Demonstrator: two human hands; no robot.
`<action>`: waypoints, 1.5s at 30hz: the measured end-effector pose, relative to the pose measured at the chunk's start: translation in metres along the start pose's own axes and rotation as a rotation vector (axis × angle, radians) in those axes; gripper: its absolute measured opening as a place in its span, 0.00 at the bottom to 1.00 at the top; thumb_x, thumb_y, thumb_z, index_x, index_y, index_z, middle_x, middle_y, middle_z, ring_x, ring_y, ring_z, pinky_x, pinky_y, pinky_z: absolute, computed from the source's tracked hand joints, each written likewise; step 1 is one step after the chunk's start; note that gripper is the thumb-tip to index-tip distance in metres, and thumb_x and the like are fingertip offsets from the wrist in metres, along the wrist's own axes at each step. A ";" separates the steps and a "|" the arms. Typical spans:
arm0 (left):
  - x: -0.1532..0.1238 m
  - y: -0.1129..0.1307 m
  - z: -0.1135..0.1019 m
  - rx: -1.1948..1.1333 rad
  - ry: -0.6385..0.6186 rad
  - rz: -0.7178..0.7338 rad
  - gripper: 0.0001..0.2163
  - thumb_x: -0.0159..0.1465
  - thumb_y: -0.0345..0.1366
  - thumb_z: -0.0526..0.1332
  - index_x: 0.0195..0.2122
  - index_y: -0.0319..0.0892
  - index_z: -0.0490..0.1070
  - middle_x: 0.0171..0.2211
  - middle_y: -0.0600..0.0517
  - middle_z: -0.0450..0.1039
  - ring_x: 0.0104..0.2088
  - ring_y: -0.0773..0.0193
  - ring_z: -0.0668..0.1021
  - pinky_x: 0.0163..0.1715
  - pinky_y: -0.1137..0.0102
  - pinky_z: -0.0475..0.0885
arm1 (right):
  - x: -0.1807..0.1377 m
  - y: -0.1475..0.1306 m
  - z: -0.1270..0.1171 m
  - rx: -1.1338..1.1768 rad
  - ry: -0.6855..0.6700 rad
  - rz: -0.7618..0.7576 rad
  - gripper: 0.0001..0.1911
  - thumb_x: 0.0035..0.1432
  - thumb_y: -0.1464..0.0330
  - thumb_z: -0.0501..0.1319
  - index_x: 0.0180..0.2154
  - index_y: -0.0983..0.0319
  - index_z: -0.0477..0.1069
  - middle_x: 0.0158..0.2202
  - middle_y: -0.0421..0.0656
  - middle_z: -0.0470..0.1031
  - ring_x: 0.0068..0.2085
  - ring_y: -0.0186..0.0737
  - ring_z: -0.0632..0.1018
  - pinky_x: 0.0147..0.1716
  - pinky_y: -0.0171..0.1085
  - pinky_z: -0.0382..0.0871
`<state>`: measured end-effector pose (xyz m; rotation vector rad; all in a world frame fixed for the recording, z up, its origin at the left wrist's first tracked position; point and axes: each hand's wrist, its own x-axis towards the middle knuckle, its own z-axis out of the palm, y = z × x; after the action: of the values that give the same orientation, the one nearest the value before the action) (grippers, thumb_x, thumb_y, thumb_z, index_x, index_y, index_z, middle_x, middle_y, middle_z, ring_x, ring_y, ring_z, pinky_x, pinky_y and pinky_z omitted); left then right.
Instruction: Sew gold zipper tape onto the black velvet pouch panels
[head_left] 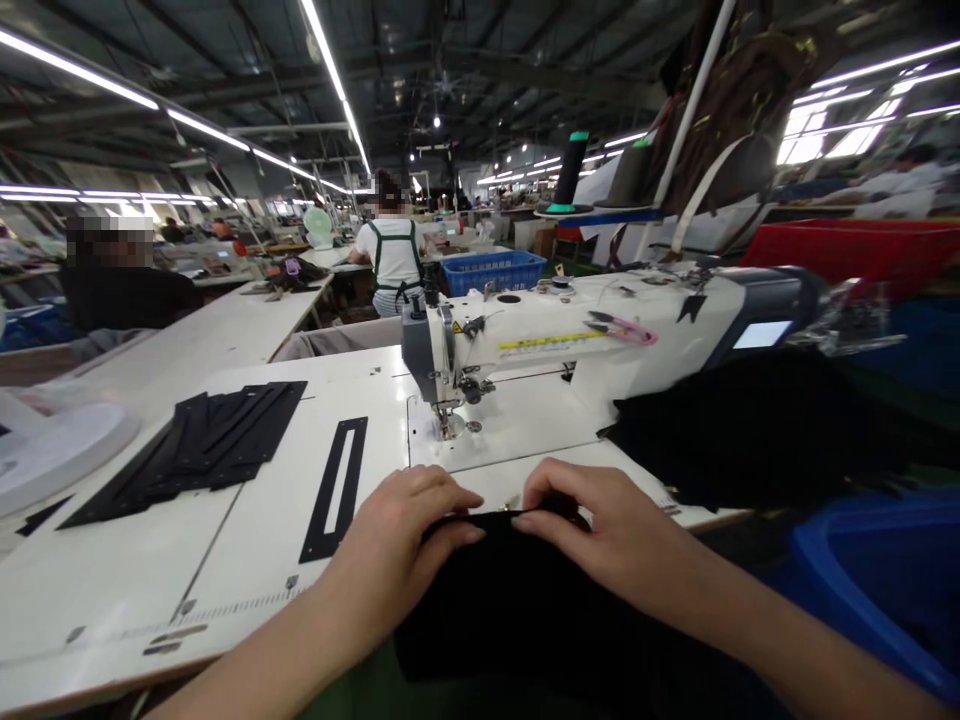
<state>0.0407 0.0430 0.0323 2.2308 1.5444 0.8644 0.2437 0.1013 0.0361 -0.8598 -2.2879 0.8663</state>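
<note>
A piece of black fabric (517,600) hangs over the table's front edge, pinched along its top by both hands. My left hand (420,530) grips its upper left edge between thumb and fingers. My right hand (592,510) has the upper right edge in the same kind of pinch. Just beyond them stands a white sewing machine (525,335), its needle and presser foot (451,425) above the bed. Left of my left hand lies a flat black strip with a long slot (309,545). The fabric's lower part fades into shadow.
A fanned pile of black cut pieces (217,440) lies on the left of the white table. Pink-handled thread snips (626,328) rest on the machine. Dark cloth (757,430) is heaped at right, above a blue bin (885,580). A person in an apron (394,255) works ahead.
</note>
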 end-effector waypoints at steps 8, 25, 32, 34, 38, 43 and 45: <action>0.000 -0.005 -0.005 -0.228 0.134 -0.045 0.07 0.60 0.32 0.57 0.32 0.44 0.75 0.30 0.51 0.73 0.32 0.64 0.75 0.32 0.73 0.69 | -0.013 0.002 0.001 0.436 0.045 0.278 0.16 0.51 0.56 0.61 0.34 0.62 0.68 0.30 0.41 0.71 0.31 0.36 0.71 0.30 0.33 0.63; 0.002 0.024 -0.029 -0.063 -0.058 -0.094 0.07 0.60 0.32 0.55 0.27 0.42 0.69 0.27 0.54 0.71 0.30 0.65 0.72 0.31 0.73 0.64 | -0.023 0.013 -0.011 -0.025 0.083 -0.008 0.13 0.60 0.61 0.52 0.41 0.61 0.67 0.41 0.46 0.70 0.40 0.40 0.71 0.40 0.37 0.63; 0.004 0.031 -0.030 -0.028 -0.100 -0.048 0.01 0.56 0.33 0.62 0.28 0.43 0.71 0.28 0.55 0.72 0.32 0.65 0.73 0.32 0.74 0.65 | -0.004 -0.010 -0.022 -0.048 0.054 -0.124 0.06 0.52 0.67 0.63 0.26 0.61 0.70 0.24 0.36 0.70 0.28 0.33 0.71 0.31 0.31 0.64; 0.003 0.021 -0.033 0.004 -0.084 -0.046 0.01 0.55 0.31 0.62 0.27 0.43 0.71 0.27 0.56 0.72 0.31 0.65 0.73 0.31 0.74 0.66 | -0.005 -0.012 -0.028 -0.073 0.153 -0.142 0.06 0.51 0.67 0.64 0.26 0.61 0.69 0.24 0.36 0.70 0.28 0.33 0.71 0.30 0.30 0.64; 0.012 0.004 -0.039 0.141 0.188 0.173 0.04 0.58 0.29 0.59 0.32 0.43 0.72 0.32 0.52 0.73 0.34 0.64 0.74 0.34 0.71 0.68 | -0.015 -0.031 -0.042 -0.332 0.364 -0.479 0.04 0.57 0.71 0.58 0.31 0.63 0.69 0.28 0.42 0.70 0.31 0.35 0.71 0.31 0.33 0.65; 0.016 -0.033 -0.028 0.564 0.400 0.326 0.06 0.62 0.29 0.55 0.35 0.41 0.71 0.36 0.48 0.74 0.38 0.60 0.74 0.36 0.65 0.68 | -0.026 -0.031 0.013 -0.814 0.457 -0.824 0.10 0.58 0.79 0.51 0.35 0.67 0.70 0.30 0.48 0.72 0.34 0.42 0.72 0.32 0.40 0.66; 0.007 -0.054 -0.015 0.708 0.243 0.252 0.08 0.61 0.26 0.54 0.36 0.40 0.72 0.37 0.47 0.74 0.37 0.58 0.75 0.36 0.64 0.69 | -0.028 -0.013 0.056 -0.815 0.409 -0.771 0.06 0.54 0.77 0.55 0.34 0.68 0.71 0.30 0.48 0.73 0.32 0.43 0.72 0.30 0.40 0.66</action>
<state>-0.0073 0.0689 0.0162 2.9557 1.9344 0.7485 0.2195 0.0530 0.0022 -0.3098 -2.2696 -0.5603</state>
